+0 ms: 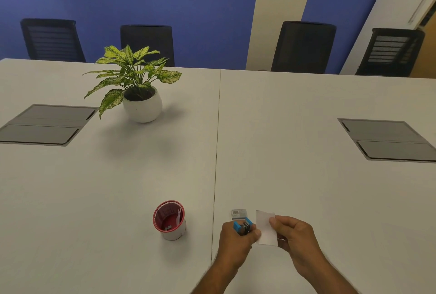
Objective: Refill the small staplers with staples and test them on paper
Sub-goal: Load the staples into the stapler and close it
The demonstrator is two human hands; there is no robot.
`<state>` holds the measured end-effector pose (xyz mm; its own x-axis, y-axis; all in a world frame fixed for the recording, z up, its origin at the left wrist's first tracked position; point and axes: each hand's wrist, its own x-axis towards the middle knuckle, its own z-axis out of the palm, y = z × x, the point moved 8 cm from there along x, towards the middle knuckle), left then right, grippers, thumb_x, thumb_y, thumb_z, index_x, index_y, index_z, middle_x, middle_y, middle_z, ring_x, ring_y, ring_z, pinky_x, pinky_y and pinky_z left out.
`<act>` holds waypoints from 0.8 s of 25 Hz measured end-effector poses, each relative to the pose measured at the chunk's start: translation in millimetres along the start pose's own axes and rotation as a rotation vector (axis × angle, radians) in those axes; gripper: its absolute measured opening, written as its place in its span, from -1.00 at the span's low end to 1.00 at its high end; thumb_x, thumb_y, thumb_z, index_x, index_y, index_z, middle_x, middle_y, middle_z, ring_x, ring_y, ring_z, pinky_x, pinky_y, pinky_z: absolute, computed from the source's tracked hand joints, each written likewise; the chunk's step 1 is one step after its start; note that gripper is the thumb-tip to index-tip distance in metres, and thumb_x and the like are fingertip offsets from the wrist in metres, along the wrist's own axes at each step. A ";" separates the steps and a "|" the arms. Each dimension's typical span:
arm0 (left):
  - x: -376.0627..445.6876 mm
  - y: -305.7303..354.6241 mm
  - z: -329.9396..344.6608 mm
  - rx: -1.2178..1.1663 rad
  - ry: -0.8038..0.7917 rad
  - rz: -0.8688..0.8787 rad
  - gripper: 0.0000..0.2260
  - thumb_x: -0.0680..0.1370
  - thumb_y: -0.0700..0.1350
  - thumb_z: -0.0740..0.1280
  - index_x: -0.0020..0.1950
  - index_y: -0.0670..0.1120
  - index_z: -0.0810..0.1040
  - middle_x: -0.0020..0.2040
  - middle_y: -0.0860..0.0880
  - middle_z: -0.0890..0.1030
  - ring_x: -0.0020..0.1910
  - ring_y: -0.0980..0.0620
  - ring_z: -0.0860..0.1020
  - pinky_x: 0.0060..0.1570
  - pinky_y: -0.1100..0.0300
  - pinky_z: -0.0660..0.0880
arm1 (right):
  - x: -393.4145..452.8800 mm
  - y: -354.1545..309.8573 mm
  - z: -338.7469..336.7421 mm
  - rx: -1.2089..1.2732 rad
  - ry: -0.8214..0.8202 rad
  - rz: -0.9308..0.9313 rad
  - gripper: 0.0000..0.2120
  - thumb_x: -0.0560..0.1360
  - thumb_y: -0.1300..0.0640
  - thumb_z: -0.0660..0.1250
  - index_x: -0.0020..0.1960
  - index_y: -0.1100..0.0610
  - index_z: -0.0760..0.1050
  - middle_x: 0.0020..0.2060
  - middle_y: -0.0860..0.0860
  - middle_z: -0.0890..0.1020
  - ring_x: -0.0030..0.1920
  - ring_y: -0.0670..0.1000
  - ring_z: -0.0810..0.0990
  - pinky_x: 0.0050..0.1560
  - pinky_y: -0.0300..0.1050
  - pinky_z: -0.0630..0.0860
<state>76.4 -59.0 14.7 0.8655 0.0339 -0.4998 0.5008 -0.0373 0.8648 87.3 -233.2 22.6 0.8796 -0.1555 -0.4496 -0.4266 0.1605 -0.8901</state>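
My left hand (234, 238) is closed around a small blue stapler (243, 227), whose metal parts show above my fingers. My right hand (295, 234) pinches a small white slip of paper (266, 227) by its right edge, and the paper's left edge meets the stapler and my left thumb. A small staple box (238, 213) with a barcode lies on the table just beyond my left hand. A red-rimmed cup (169, 220) stands to the left, with a few small items and a paper scrap inside.
The white table (306, 176) has a seam down its middle. A potted plant (139, 95) stands at the back left. Grey cable hatches (44, 125) (389, 139) sit at both sides. Black chairs (304, 46) line the far edge.
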 end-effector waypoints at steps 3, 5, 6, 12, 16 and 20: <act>-1.1 0.5 1.9 0.008 -0.018 0.007 -0.77 0.46 -0.14 0.51 0.08 -0.13 0.63 0.00 -0.12 0.65 -0.23 0.08 0.56 -0.21 0.34 0.58 | -0.7 0.2 -2.8 0.017 0.038 0.003 -0.94 0.46 0.29 0.45 -0.16 0.21 0.70 -0.20 0.11 0.76 -0.21 0.13 0.75 -0.30 -0.08 0.66; -2.7 0.6 2.5 0.011 -0.019 0.006 -0.84 0.45 -0.13 0.51 0.00 -0.08 0.64 -0.07 -0.06 0.65 -0.23 0.09 0.57 -0.30 0.40 0.53 | -1.9 1.0 -5.2 0.018 0.073 0.009 -0.95 0.45 0.32 0.46 -0.17 0.23 0.69 -0.22 0.12 0.76 -0.25 0.13 0.75 -0.34 -0.08 0.65; -2.8 0.1 2.3 0.010 -0.018 0.005 -0.85 0.45 -0.14 0.52 -0.01 -0.07 0.64 -0.08 -0.05 0.64 -0.23 0.09 0.56 -0.31 0.40 0.52 | -1.7 1.6 -6.1 0.017 0.083 0.013 -0.96 0.44 0.32 0.46 -0.17 0.23 0.69 -0.22 0.12 0.76 -0.25 0.14 0.74 -0.34 -0.07 0.65; -3.4 -2.1 3.6 0.034 -0.041 0.000 -0.86 0.45 -0.13 0.51 -0.02 -0.08 0.66 -0.11 -0.06 0.65 -0.27 0.09 0.55 -0.29 0.37 0.52 | -1.7 -2.0 -3.9 0.001 0.056 0.012 -0.95 0.48 0.26 0.44 -0.13 0.22 0.69 -0.23 0.09 0.76 -0.27 0.07 0.75 -0.34 -0.09 0.65; -6.0 -3.3 4.0 0.028 -0.054 -0.001 -0.93 0.44 -0.14 0.51 -0.12 -0.07 0.67 -0.22 -0.03 0.64 -0.34 0.12 0.52 -0.34 0.34 0.51 | -2.1 -2.7 -7.3 -0.012 0.104 -0.004 -0.89 0.47 0.32 0.44 -0.21 0.22 0.69 -0.26 0.12 0.75 -0.34 0.04 0.73 -0.38 -0.13 0.63; -7.1 -2.0 4.1 0.024 -0.050 0.009 -0.92 0.44 -0.14 0.51 -0.11 -0.08 0.67 -0.22 -0.03 0.63 -0.33 0.12 0.53 -0.34 0.35 0.50 | -4.6 -1.1 -6.0 -0.034 0.115 0.008 -0.94 0.47 0.30 0.45 -0.16 0.22 0.69 -0.15 0.18 0.75 -0.28 0.03 0.73 -0.29 -0.08 0.64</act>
<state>69.3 -63.3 16.2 0.8692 -0.0167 -0.4941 0.4923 -0.0614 0.8682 82.4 -238.5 25.2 0.8469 -0.2658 -0.4606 -0.4421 0.1295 -0.8876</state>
